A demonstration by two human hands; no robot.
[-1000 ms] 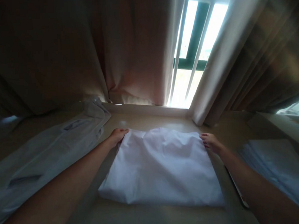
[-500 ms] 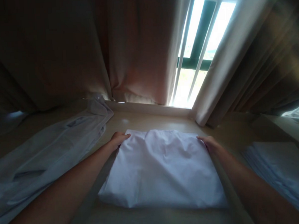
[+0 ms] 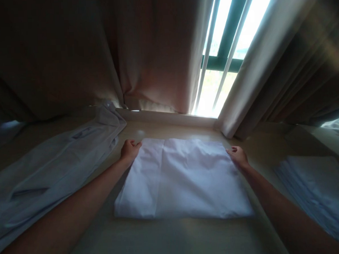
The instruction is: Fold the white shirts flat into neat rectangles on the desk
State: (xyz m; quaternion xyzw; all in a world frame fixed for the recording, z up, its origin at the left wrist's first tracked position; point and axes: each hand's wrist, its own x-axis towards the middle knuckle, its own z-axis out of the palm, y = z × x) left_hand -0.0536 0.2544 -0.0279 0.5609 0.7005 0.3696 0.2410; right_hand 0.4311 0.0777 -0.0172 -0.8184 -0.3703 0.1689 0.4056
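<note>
A folded white garment (image 3: 189,179) lies flat on the pale tabletop in front of me, lightly creased, with a vertical fold line left of its middle. At its far left corner, my left hand (image 3: 131,150) is closed, thumb and fingers pinching the edge. My right hand (image 3: 238,155) is curled at the far right corner, its fingertips on the cloth's side edge. The undersides of both grips are hidden.
An unfolded white garment (image 3: 60,163) with pocket openings stretches along the left. A stack of folded white cloths (image 3: 317,187) sits at the right. Long curtains (image 3: 154,59) hang behind the table (image 3: 135,242), parted before a bright barred window (image 3: 219,60).
The garment's near edge has moved away from me and it lies flatter, with a clearer fold line on its left. Both hands remain at its far corners. The view has shifted slightly.
</note>
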